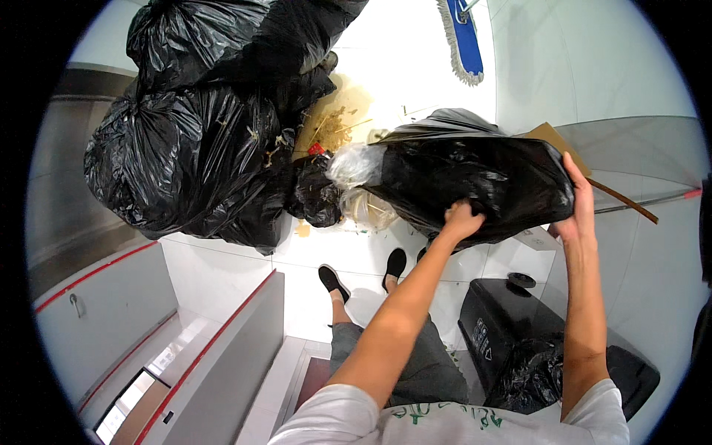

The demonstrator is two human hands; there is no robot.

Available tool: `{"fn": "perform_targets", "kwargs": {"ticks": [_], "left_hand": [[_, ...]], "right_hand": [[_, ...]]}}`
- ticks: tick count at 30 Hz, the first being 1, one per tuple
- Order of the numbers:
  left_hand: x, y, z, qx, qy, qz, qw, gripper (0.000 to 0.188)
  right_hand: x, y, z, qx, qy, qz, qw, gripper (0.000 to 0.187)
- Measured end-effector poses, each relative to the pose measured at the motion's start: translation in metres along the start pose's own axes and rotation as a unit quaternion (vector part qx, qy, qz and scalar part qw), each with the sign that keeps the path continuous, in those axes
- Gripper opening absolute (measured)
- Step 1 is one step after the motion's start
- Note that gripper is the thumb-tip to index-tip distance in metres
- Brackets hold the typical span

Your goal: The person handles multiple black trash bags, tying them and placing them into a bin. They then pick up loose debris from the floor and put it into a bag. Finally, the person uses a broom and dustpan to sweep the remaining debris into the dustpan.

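Head camera is looking down on the person's two bare hands gripping a bulky black bag (437, 174), which is lying sideways in front of the body, right of centre, over the white tiled floor (304, 293). The left hand (465, 217) is curling into the near side, seemingly pinching a fold of plastic; its fingertips are staying hard to make out. The right hand (581, 204) is clasping the bag's right end, its digits parting between the upper corner and the underside. At the other end, clear plastic (354, 167) is bulging out near a small black bag (317, 194). Larger black bags (170, 163) are filling the upper left, and a brown spill (337, 122) is staining the tiles beside them. A blue dust mop (466, 44) is resting at the far end, cardboard (552, 139) is showing behind the held bag, and a black bin (489, 315) is sitting right of the person's legs, crumpled black plastic (530, 374) touching it.
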State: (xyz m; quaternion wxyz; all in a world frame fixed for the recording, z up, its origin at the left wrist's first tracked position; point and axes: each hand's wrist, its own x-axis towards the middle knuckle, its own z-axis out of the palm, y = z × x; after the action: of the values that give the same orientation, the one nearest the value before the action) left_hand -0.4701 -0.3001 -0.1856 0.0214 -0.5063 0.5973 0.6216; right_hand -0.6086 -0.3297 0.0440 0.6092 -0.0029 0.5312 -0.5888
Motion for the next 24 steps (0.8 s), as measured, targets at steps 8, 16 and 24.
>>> {"fn": "perform_targets", "kwargs": {"ticks": [8,16,24], "left_hand": [[-0.016,-0.141,-0.016,-0.284,0.168,-0.230,0.916,0.053],[0.089,-0.201,-0.034,-0.362,0.025,-0.312,0.878,0.047],[0.091,-0.177,0.003,-0.602,-0.147,-0.340,0.707,0.034]], "right_hand": [[-0.021,0.017,-0.012,-0.045,0.078,-0.102,0.991,0.027],[-0.078,0.038,-0.024,-0.082,0.062,-0.221,0.970,0.030],[-0.103,0.046,-0.060,-0.026,0.115,-0.271,0.955,0.029]]}}
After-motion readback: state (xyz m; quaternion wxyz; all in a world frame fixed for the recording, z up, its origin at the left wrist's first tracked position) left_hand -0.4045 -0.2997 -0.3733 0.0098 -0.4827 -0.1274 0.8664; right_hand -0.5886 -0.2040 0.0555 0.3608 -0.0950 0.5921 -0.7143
